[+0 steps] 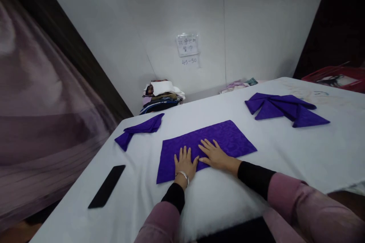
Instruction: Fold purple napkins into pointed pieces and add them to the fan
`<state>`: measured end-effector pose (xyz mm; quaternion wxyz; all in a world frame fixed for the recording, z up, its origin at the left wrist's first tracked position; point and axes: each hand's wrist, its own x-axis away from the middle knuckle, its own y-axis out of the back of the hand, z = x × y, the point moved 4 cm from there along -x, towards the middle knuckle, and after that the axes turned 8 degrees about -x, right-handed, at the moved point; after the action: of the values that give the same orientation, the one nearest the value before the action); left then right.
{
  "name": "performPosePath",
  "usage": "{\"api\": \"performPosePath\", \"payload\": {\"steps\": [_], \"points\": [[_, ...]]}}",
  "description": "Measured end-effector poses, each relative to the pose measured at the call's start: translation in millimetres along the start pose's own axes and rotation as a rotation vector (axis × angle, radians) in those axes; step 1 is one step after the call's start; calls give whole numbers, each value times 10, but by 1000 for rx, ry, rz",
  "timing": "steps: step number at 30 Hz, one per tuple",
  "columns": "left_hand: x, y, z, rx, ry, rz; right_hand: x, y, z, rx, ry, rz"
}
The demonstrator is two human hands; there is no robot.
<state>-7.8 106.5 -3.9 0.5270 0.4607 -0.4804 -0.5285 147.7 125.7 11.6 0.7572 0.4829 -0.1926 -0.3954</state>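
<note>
A purple patterned cloth napkin (228,136) lies flat as a long rectangle on the white-covered table (216,205), near its front edge. My left hand (185,164) rests on its lower middle, fingers spread and pointing away from me, a silver bracelet at the wrist. Just to the right, my right hand (214,154) presses flat on the same cloth, fingers apart and angled left. The two thumbs come close together. Neither hand grips anything. The cloth beneath both palms is hidden.
A folded purple napkin (145,126) lies at the left, and several folded purple napkins (282,108) at the right. A black strip (107,186) lies front left. Behind the table stand a cloth pile (162,97) and a wall sign (187,44); a red basket (336,74) is far right.
</note>
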Motion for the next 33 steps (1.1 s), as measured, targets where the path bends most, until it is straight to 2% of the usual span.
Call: {"api": "performPosePath", "payload": {"steps": [4,10,14,16,18,22,28,30,33], "points": [[-17,-2,17,3,5,-9,241,105,-528,83,-132,-50],[0,15,14,28,3,-4,1041,466,-1563,300,-420,-161],[-6,13,25,72,9,12,1324,623,-1872,375,-548,-213],[-37,13,65,127,18,49,1296,669,-1853,357,-549,-241],[-87,28,135,198,41,95,1146,688,-1719,318,-485,-251],[-234,123,251,247,68,116,606,608,-1232,211,-318,-178],[-568,182,15,171,-54,107,-269,218,-467,84,-34,9],[-690,161,-65,135,-92,71,-476,86,-369,81,-1,45],[-822,83,-61,105,-96,49,-674,-32,-410,95,-4,57]]}}
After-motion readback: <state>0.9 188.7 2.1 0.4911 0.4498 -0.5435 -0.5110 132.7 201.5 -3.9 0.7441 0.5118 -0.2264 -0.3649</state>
